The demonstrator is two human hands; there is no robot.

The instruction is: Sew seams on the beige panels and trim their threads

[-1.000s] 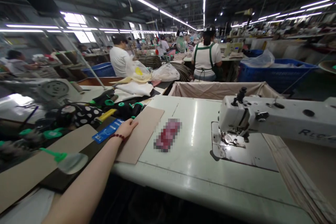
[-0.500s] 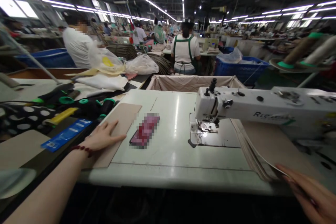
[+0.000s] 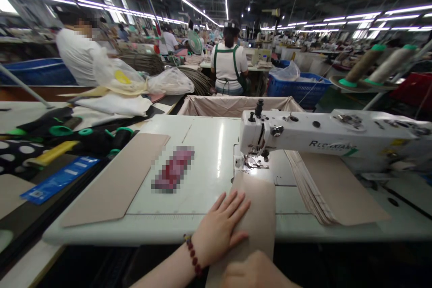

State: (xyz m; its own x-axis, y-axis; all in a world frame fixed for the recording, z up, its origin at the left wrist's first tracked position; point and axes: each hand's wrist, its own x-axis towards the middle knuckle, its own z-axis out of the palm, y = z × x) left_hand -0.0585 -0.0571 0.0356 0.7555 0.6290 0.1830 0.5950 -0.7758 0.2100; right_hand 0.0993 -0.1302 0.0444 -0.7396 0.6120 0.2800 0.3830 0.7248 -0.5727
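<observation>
My left hand (image 3: 221, 227) lies flat, fingers spread, on a beige piece of material (image 3: 254, 209) that runs from the table's near edge up to the needle of the white sewing machine (image 3: 324, 137). My right hand (image 3: 256, 272) sits at the bottom edge on the near end of the same piece; its fingers are curled over, and whether they grip it is hidden. A stack of several beige pieces (image 3: 332, 189) rests under the machine arm to the right. Another beige piece (image 3: 121, 177) lies on the left of the white table (image 3: 209, 144).
A blurred red phone-like item (image 3: 173, 168) lies on the table left of the needle. Black thread cones with green ends (image 3: 101, 137) and a blue card (image 3: 59, 180) sit at the left. A cloth-lined bin (image 3: 236, 105) stands behind. Other workers stand farther back.
My left hand left the beige piece at the left and now presses a piece in front of the needle. My right hand brought that piece over from the right stack. My view shifted right.
</observation>
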